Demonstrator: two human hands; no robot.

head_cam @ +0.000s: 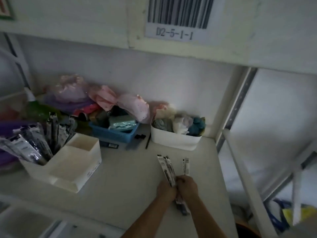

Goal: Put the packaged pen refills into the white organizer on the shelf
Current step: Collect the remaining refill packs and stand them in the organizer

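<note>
Both hands meet low on the shelf (120,194): the left hand (166,190) grips a small bundle of packaged pen refills (167,169) that fans up and away from it, while the right hand (187,186) closes on the same bundle, with one refill pack (186,164) standing a little apart. To do this well, square the packs into one tight bundle first. Then carry them left to the white organizer (75,162) and slide them upright into its rear-left compartment, beside the refills already standing there (34,143).
</note>
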